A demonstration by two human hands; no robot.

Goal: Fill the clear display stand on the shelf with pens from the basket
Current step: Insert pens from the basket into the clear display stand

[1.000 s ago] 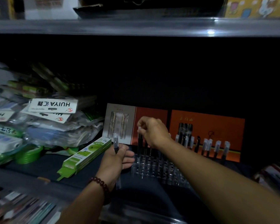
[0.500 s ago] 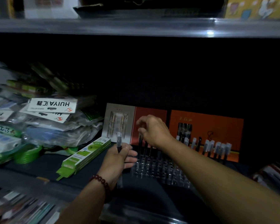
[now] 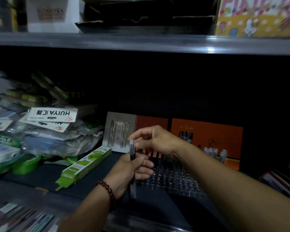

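Note:
The clear display stand (image 3: pixel 174 180) sits on the dark shelf, low and right of centre, with a few dark pens (image 3: pixel 151 154) upright in its back row. My left hand (image 3: pixel 127 173), with a bead bracelet at the wrist, grips a dark pen (image 3: pixel 132 158) upright in front of the stand's left side. My right hand (image 3: pixel 155 139) reaches in from the right; its thumb and forefinger pinch the pen's pale cap. The basket is not in view.
A green flat box (image 3: pixel 85 166) lies left of my hands. Bagged stationery packets (image 3: pixel 49 131) pile up at the far left. Orange backing cards (image 3: pixel 206 131) stand behind, with capped pens (image 3: pixel 214 151) before the right one. The upper shelf edge (image 3: pixel 141 42) runs overhead.
My right hand left the stand's back row and came left to the top of the pen. My left hand raised the pen slightly.

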